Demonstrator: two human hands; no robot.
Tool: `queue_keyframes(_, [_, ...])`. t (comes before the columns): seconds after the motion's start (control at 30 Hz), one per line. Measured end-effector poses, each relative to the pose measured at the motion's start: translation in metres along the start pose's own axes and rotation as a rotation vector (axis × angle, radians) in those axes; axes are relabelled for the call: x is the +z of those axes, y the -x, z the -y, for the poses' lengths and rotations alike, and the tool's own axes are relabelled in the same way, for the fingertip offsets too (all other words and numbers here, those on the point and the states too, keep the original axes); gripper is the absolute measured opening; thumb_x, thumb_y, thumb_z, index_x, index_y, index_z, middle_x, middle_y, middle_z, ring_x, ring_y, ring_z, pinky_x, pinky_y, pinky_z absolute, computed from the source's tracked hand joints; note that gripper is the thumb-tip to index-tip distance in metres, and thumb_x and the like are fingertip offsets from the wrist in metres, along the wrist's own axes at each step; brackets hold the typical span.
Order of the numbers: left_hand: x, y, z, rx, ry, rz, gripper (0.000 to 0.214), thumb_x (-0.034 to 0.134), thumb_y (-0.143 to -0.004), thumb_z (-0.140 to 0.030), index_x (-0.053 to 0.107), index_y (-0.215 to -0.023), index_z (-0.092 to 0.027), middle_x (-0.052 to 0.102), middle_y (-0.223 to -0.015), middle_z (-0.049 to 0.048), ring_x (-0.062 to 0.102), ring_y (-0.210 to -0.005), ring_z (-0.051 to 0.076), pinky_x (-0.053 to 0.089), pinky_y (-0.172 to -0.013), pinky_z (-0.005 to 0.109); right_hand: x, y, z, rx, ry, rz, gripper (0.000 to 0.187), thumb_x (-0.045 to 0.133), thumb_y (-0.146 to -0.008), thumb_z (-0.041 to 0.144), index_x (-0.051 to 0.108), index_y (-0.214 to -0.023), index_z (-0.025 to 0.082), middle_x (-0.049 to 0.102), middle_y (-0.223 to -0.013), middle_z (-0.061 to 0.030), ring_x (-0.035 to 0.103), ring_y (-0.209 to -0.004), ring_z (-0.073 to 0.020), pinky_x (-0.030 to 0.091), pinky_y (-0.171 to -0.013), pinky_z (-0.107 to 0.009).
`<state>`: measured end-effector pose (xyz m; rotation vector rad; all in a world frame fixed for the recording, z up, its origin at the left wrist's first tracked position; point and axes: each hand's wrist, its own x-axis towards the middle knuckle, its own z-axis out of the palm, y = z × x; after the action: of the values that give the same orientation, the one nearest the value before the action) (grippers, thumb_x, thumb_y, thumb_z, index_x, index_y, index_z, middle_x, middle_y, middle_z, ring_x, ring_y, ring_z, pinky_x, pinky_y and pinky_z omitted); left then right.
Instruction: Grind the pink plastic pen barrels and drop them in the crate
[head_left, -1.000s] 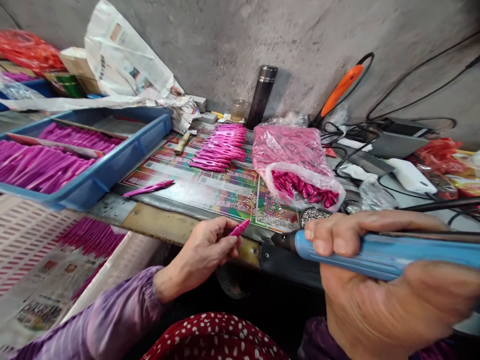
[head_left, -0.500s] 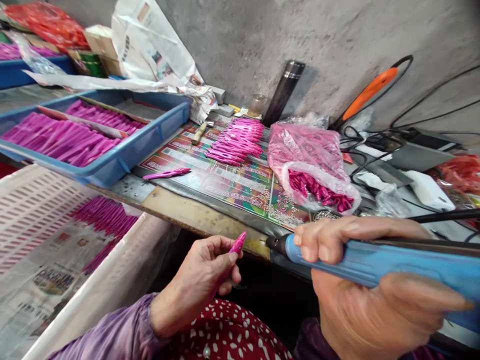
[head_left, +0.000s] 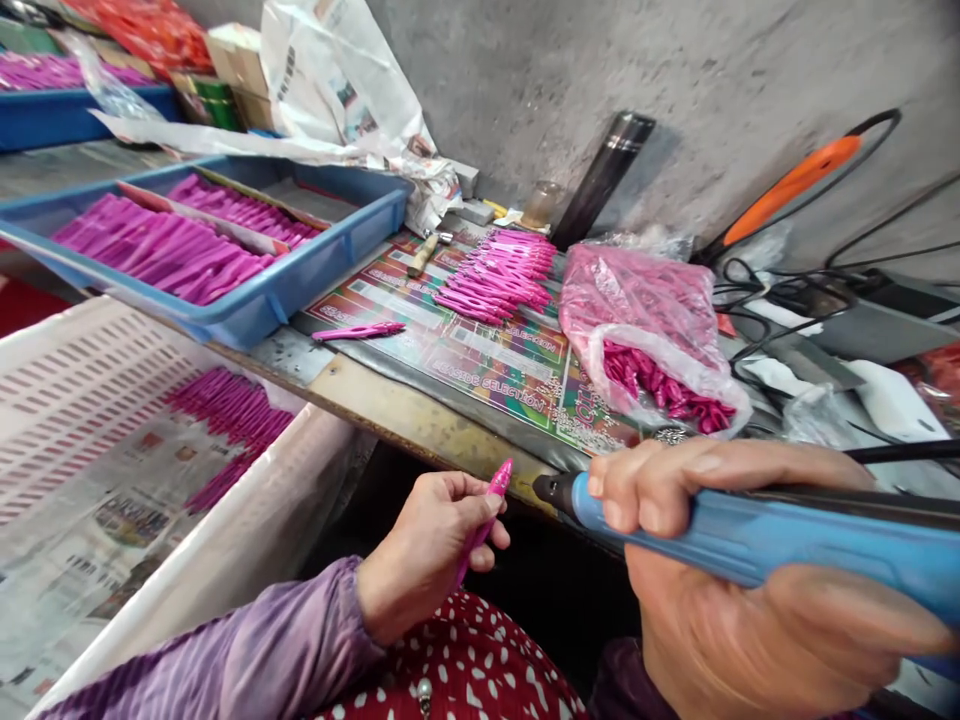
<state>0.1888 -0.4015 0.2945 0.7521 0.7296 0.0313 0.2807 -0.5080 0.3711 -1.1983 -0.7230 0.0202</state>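
My left hand (head_left: pixel 424 535) is closed around a slim magenta piece (head_left: pixel 499 480) with a pointed tip. The tip sticks up past my thumb, and its other end shows below my fingers. My right hand (head_left: pixel 697 610) grips a blue electric screwdriver (head_left: pixel 735 525) with a black nose. The nose points left and sits close to the magenta tip, with a small gap between. Beyond, a single magenta piece (head_left: pixel 358 331) lies on the printed mat (head_left: pixel 480 385). A row of similar pieces (head_left: pixel 499 275) is stacked behind it, beside a clear bag (head_left: pixel 637 280) of small magenta parts.
A blue divided tray (head_left: pixel 240 318) with magenta pieces stands at the left. Below it is a white basket (head_left: pixel 90 385) holding more pieces on newspaper. A dark cylinder (head_left: pixel 607 175), an orange-handled tool (head_left: pixel 795 190) and tangled cables are by the wall. Tiny silvery bits dot the mat.
My left hand has come slightly nearer the screwdriver's nose, and more of the magenta piece shows below its fingers. The surroundings have shifted right in view. My right hand keeps its grip.
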Motion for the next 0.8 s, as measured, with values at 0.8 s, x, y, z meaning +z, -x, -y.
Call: queue_keyframes(0.8, [0.007, 0.000, 0.007, 0.031, -0.010, -0.070, 0.020, 0.074, -0.073, -0.025, 0.058, -0.073, -0.014, 0.060, -0.051, 0.0007, 0.041, -0.040, 0.004, 0.026, -0.042, 0.016, -0.011, -0.004, -0.013, 0.037, -0.120, 0.244, 0.038, 0.065, -0.091, 0.064, 0.071, -0.094, 0.026, 0.062, -0.062, 0.0036, 0.057, -0.051, -0.0156, 0.049, -0.053, -0.037])
